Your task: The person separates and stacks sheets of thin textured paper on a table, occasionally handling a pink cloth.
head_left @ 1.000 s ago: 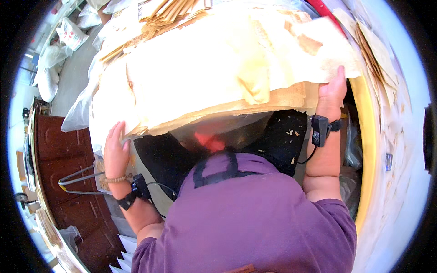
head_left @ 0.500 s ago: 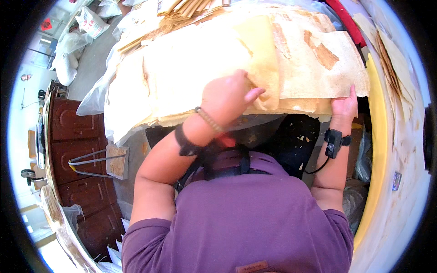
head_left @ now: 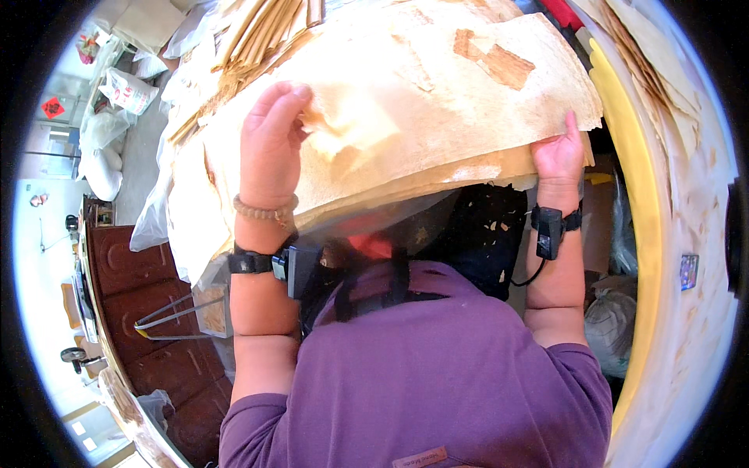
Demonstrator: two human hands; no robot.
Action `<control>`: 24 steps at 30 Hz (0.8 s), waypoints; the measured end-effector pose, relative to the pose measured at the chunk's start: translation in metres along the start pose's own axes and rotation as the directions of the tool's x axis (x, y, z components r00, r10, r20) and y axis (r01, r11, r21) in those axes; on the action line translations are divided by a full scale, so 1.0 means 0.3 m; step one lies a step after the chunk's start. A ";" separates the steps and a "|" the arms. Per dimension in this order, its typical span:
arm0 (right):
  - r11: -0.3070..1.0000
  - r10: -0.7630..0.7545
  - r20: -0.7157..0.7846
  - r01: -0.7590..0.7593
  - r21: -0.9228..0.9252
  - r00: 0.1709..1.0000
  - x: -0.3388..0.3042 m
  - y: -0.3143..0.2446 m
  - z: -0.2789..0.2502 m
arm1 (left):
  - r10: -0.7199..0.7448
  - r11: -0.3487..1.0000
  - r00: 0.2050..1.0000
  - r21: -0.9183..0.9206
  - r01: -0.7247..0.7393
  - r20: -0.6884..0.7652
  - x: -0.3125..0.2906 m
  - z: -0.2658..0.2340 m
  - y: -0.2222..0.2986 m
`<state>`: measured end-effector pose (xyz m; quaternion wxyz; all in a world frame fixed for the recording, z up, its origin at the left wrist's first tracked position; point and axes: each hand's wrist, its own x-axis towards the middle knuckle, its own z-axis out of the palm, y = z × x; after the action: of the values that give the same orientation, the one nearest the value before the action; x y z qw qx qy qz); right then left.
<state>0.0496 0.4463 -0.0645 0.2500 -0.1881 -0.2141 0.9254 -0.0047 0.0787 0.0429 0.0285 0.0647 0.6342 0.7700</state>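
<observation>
A large, thin, pale tan sheet (head_left: 460, 105) with brown patches lies on a stack of similar sheets (head_left: 437, 175) in front of me. My left hand (head_left: 271, 140) is raised over its left part, thumb and fingers pinched on a thin yellowish sheet (head_left: 359, 129). That piece is blurred and washed out by glare, so its outline is hard to tell. At the near right corner, my right hand (head_left: 559, 152) grips the edge of the large sheet, one digit pointing up along its top. The other fingers are hidden below.
Folded tan strips (head_left: 261, 35) are piled at the far left of the stack. A yellow padded edge (head_left: 636, 164) runs along the right, with more sheets (head_left: 651, 70) beyond. Brown panelled cabinet doors (head_left: 148, 288) stand left, and white sacks (head_left: 101, 152) lie on the floor.
My left hand has moved left across the stack, drawing the yellowish sheet along with it. My right hand stays at the large sheet's near right corner. The view has shifted slightly.
</observation>
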 end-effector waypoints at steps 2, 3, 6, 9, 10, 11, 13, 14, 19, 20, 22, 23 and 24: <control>1.000 -0.006 0.000 0.006 0.001 1.000 0.004 0.005 -0.006 | 0.080 0.981 0.997 0.173 -0.083 0.022 0.027 0.009 0.023; 1.000 -0.010 0.006 0.010 -0.006 1.000 0.003 0.005 -0.002 | 0.156 0.944 0.984 0.282 -0.174 0.085 0.036 0.008 0.037; 0.998 -0.029 0.046 0.031 -0.045 0.999 -0.006 0.028 0.015 | 0.227 0.933 0.973 0.278 -0.229 0.039 0.069 0.045 0.063; 0.999 0.029 0.030 -0.030 0.019 0.999 0.010 0.011 -0.003 | 0.346 0.938 0.938 0.005 -0.346 0.029 0.081 0.133 0.079; 0.999 0.035 0.034 -0.036 0.027 0.999 0.013 0.009 -0.006 | 0.392 0.919 0.920 -0.044 -0.391 0.020 0.097 0.148 0.069; 1.000 0.005 0.016 -0.005 0.011 1.000 0.013 0.008 -0.009 | 0.396 0.918 0.918 -0.035 -0.396 0.020 0.108 0.136 0.058; 1.000 -0.009 0.007 0.009 0.003 1.000 0.007 0.006 -0.006 | 0.152 0.988 0.986 -0.026 -0.155 -0.071 0.113 0.094 0.017; 1.000 -0.005 0.029 0.005 -0.009 1.000 0.001 0.006 0.000 | 0.036 0.999 0.997 -0.014 -0.038 -0.075 0.127 0.045 -0.038; 0.999 0.017 0.037 -0.016 -0.036 0.999 -0.013 0.008 0.006 | -0.112 0.740 0.964 0.627 0.243 -0.241 0.085 -0.095 -0.203; 0.999 0.025 0.037 -0.024 -0.039 0.999 -0.009 0.011 -0.006 | -0.114 0.739 0.962 0.626 0.250 -0.249 0.074 -0.116 -0.212; 0.999 0.004 0.072 -0.001 -0.043 0.997 0.009 0.005 -0.027 | 0.252 0.363 0.954 0.930 0.060 -0.160 0.057 -0.121 -0.195; 0.999 0.005 0.073 -0.002 -0.042 0.997 0.013 0.006 -0.034 | 0.253 0.362 0.954 0.930 0.060 -0.160 0.053 -0.119 -0.179; 0.999 -0.002 0.076 0.004 -0.035 0.997 0.009 0.004 -0.033 | 0.186 0.348 0.970 0.934 0.084 -0.156 0.047 -0.103 -0.140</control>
<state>0.0514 0.4498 -0.0742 0.2396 -0.1567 -0.2401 0.9276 -0.0243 0.0587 -0.0030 -0.1129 -0.0022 0.9555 0.2725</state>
